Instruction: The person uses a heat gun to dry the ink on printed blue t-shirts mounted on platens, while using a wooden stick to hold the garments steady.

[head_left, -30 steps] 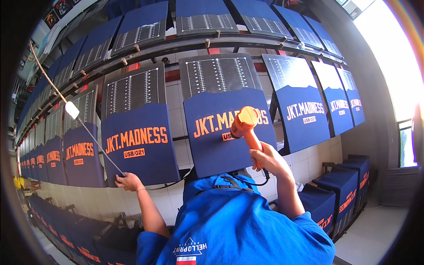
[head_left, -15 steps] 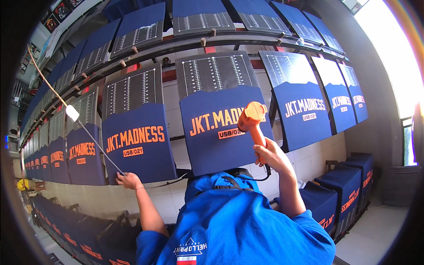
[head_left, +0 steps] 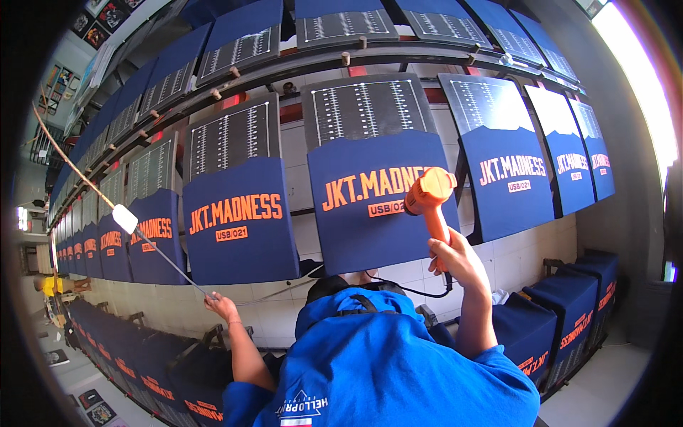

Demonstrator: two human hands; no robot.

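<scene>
My right hand (head_left: 459, 257) is closed around the handle of an orange hot-air dryer (head_left: 434, 186). The dryer's nozzle is over the lower right of the print on a navy shirt panel (head_left: 370, 245), which covers part of a black marked board (head_left: 366, 107). Whether nozzle and cloth touch, I cannot tell. A black cord (head_left: 413, 290) trails from the dryer's handle. Lower left, my left hand (head_left: 223, 306) pinches a thin grey cable (head_left: 167, 252), just below the neighbouring navy panel (head_left: 242, 257). The cable runs up to a white socket block (head_left: 125, 219) hanging from a thin pole (head_left: 78, 171).
Slanted boards with navy, orange-printed cloth stand in rows: one in front, another behind a dark rail (head_left: 299, 67). Covered boards (head_left: 562, 306) also stand behind me, right and left. A person in yellow (head_left: 53, 286) is at the far left.
The view has shifted, so the boards appear further right. My left hand has come slightly lower, still on the cable. The dryer stays over nearly the same part of the print.
</scene>
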